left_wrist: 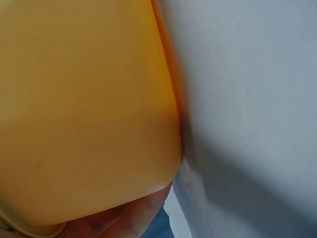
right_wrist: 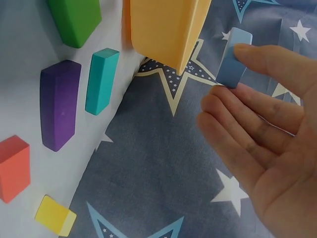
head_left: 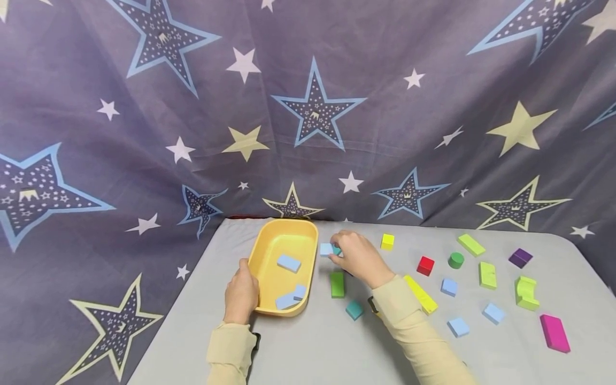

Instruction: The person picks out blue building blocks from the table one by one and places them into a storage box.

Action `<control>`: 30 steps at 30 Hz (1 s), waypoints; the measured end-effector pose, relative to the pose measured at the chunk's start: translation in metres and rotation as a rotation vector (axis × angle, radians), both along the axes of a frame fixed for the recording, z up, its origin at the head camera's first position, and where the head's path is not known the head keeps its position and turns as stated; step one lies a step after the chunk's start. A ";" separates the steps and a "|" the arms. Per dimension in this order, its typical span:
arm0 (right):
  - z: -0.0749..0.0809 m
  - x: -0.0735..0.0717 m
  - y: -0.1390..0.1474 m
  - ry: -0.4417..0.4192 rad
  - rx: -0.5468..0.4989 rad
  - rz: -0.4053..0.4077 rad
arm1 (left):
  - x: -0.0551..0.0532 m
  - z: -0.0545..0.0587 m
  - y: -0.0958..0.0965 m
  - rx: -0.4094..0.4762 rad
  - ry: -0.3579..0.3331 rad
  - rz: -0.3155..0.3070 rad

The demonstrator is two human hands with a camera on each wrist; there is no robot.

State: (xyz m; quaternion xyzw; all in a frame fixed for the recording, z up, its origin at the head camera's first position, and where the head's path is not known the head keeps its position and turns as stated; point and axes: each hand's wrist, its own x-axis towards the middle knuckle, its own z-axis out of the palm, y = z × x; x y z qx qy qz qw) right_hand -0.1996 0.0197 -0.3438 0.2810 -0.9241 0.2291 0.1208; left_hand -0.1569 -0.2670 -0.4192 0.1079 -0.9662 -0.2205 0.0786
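Observation:
My left hand (head_left: 241,293) holds the left side of a yellow plastic bin (head_left: 314,251). In the left wrist view the bin's wall (left_wrist: 89,114) fills much of the picture, and only part of the hand (left_wrist: 131,215) shows below it. Inside the bin lie light blue blocks (head_left: 289,263), several or fewer, near its middle and front. Just right of the bin, my right hand (head_left: 361,258) pinches a light blue block (right_wrist: 234,59) between thumb and fingertip, held up off the table. A teal block (right_wrist: 102,82) and a purple block (right_wrist: 60,105) lie beneath that hand.
A green block (head_left: 338,285) and another teal block (head_left: 354,309) lie right of the bin. Farther right are a red block (head_left: 425,266), a green cylinder (head_left: 455,260), light blue blocks (head_left: 459,326) and a magenta block (head_left: 555,333). A starred curtain (head_left: 317,176) hangs behind the table.

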 end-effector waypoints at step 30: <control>0.011 0.008 -0.030 0.014 0.038 0.082 | -0.003 -0.002 0.000 -0.007 0.003 0.001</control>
